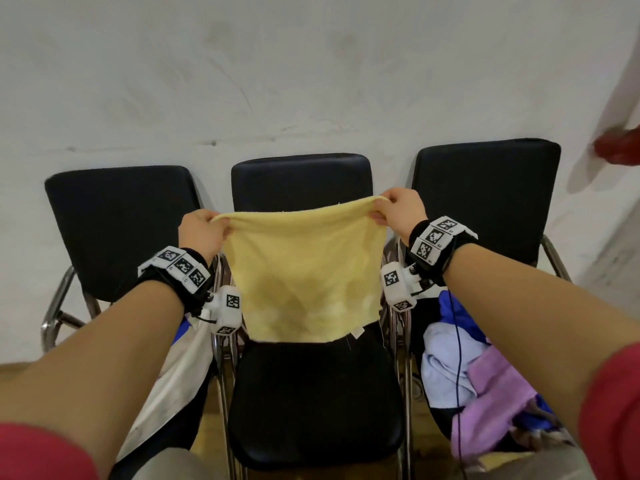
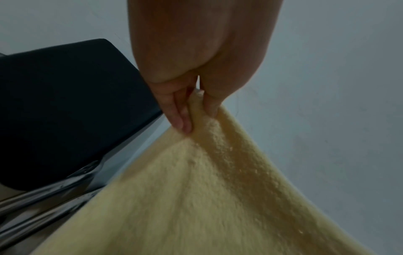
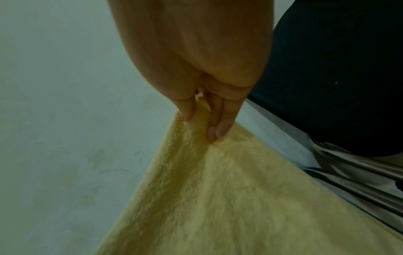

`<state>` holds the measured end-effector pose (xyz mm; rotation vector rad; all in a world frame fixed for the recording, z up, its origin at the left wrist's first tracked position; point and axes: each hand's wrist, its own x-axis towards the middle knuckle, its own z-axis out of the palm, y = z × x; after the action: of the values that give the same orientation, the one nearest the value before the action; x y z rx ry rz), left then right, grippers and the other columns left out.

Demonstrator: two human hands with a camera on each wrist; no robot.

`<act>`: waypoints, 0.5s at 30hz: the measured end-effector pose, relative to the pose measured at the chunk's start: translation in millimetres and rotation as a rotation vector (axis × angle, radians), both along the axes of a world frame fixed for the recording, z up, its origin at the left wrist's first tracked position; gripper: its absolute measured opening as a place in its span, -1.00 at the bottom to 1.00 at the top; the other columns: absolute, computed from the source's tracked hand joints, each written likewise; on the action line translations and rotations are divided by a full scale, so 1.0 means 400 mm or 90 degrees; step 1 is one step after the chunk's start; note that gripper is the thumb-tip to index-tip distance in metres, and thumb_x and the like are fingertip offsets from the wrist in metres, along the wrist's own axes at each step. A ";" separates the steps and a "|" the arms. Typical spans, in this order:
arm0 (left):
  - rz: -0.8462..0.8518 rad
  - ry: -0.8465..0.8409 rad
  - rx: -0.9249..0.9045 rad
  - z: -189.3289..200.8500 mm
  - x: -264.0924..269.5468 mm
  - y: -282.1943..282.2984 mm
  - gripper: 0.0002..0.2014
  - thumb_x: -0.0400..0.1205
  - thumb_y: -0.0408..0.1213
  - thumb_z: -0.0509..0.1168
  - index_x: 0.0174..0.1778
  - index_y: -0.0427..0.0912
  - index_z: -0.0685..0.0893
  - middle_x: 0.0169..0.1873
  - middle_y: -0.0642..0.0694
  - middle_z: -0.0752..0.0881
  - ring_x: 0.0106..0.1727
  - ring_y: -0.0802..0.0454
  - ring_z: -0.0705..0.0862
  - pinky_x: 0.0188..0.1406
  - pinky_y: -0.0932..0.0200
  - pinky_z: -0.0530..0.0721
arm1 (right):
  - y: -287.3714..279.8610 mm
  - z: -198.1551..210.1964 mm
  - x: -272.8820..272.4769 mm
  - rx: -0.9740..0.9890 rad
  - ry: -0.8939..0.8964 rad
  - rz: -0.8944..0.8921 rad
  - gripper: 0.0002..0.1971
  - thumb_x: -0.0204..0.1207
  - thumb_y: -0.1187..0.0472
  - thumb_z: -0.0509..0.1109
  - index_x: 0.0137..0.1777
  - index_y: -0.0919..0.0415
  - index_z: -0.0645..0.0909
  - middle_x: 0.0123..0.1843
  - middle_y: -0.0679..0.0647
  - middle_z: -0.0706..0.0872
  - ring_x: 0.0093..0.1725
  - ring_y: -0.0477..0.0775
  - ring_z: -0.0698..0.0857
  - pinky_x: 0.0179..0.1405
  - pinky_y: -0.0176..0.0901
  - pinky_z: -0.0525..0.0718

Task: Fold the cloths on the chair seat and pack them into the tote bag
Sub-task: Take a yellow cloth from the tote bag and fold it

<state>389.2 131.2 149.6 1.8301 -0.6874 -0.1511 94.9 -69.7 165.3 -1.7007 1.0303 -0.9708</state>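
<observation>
Nearest the head camera, both bare forearms, in red sleeves and black wrist straps with coded markers, reach forward over the middle black padded chair (image 1: 313,403). The left hand (image 1: 201,230) pinches one top corner of a pale yellow terry cloth (image 1: 304,271) between thumb and curled fingers (image 2: 182,120). The right hand (image 1: 401,211) pinches the opposite top corner in the same manner, fingers (image 3: 218,127) closed on the fabric.

The cloth hangs spread and nearly flat between the hands, above that chair's seat and in front of its backrest. Its top edge sags slightly; its lower edge, with a small white tag, lies at or just above the seat, contact uncertain. Mottled darker patches show in the weave.

On the chair to the left of the middle one, a white fabric item with blue trim (image 1: 180,372) is largely hidden by the left forearm; it cannot be identified. On the chair to the right, a heap of lilac, pale blue and blue cloths (image 1: 460,372) is partly covered by the right forearm.
</observation>
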 end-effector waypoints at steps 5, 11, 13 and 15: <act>-0.006 -0.122 -0.008 0.009 0.000 -0.008 -0.88 0.64 -0.31 0.38 -0.02 -0.23 0.80 -0.13 -0.16 0.77 -0.12 -0.02 0.67 -0.03 0.07 0.66 | -0.010 -0.008 -0.009 -0.069 -0.014 -0.036 -0.91 0.53 0.26 0.37 -0.10 0.26 0.69 -0.15 0.24 0.82 -0.03 0.29 0.81 0.09 0.19 0.79; -0.067 -0.139 0.097 -0.082 -0.011 0.053 -0.87 0.62 -0.33 0.41 0.02 -0.21 0.83 -0.10 -0.15 0.79 -0.03 -0.09 0.72 0.10 -0.02 0.70 | 0.035 -0.107 -0.070 -0.074 0.084 0.021 -0.90 0.53 0.30 0.40 -0.19 0.14 0.70 -0.23 0.17 0.79 -0.21 0.09 0.75 -0.10 -0.01 0.76; -0.095 -0.124 0.153 -0.148 -0.029 0.091 -0.89 0.61 -0.33 0.43 -0.01 -0.20 0.83 -0.16 -0.14 0.78 -0.10 -0.06 0.71 0.01 0.03 0.69 | 0.056 -0.175 -0.103 -0.064 0.161 0.059 -0.93 0.53 0.27 0.44 -0.16 0.13 0.71 -0.25 0.14 0.77 -0.24 0.05 0.72 -0.17 -0.04 0.74; -0.114 -0.102 0.212 -0.228 -0.056 0.132 -0.93 0.60 -0.35 0.44 -0.05 -0.22 0.82 -0.29 -0.11 0.74 -0.24 -0.04 0.66 -0.16 0.09 0.62 | 0.083 -0.259 -0.138 -0.051 0.222 0.093 -0.94 0.55 0.25 0.47 -0.15 0.15 0.72 -0.24 0.15 0.76 -0.23 0.06 0.72 -0.19 -0.02 0.73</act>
<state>366.9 183.9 58.2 2.1118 -0.9866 -0.2503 39.7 -36.6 61.9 -2.0298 1.0800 -0.6419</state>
